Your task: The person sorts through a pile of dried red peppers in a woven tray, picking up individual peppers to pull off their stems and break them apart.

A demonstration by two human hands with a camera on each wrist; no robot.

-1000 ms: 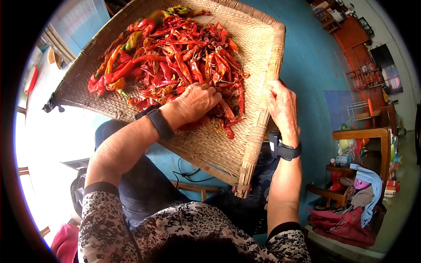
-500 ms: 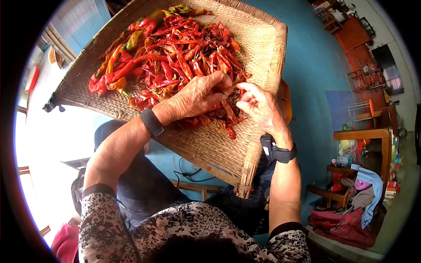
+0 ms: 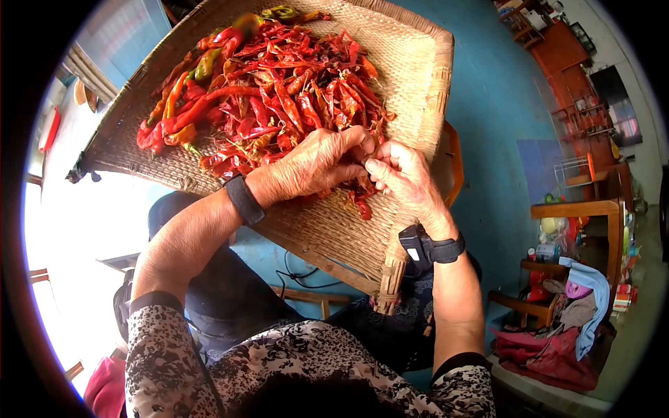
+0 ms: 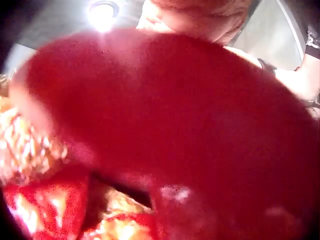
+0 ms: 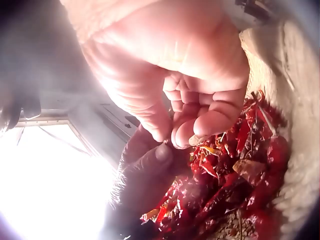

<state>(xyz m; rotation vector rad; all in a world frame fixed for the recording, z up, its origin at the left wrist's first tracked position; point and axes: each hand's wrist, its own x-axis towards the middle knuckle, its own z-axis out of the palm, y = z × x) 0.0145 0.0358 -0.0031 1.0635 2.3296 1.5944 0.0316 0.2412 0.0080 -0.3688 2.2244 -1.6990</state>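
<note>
A woven basket tray (image 3: 412, 76) lies tilted over the lap, with a heap of dried red chili peppers (image 3: 306, 83) in it. Over the heap's near right side, my left hand (image 3: 313, 164) and right hand (image 3: 411, 182) meet at the fingertips. My left thumb and fingers pinch a small dried chili pepper (image 3: 362, 157), mostly hidden by the fingers. In the right wrist view, my right thumb and forefinger (image 5: 197, 122) pinch at its end, right against the left thumb (image 5: 157, 155). A blurred red chili pepper (image 4: 175, 115) fills most of the left wrist view.
Fresher, glossy red and orange peppers (image 3: 209, 101) lie at the heap's left. An orange-brown wooden edge (image 3: 454, 167) shows beyond the tray's right side. A black cable (image 3: 300, 276) lies on the blue floor below. At the right stands a wooden chair with cloths (image 3: 557, 348).
My right hand has left the tray's right rim and come in to meet my left. My left hand has risen from the heap with a chili pepper between its fingers.
</note>
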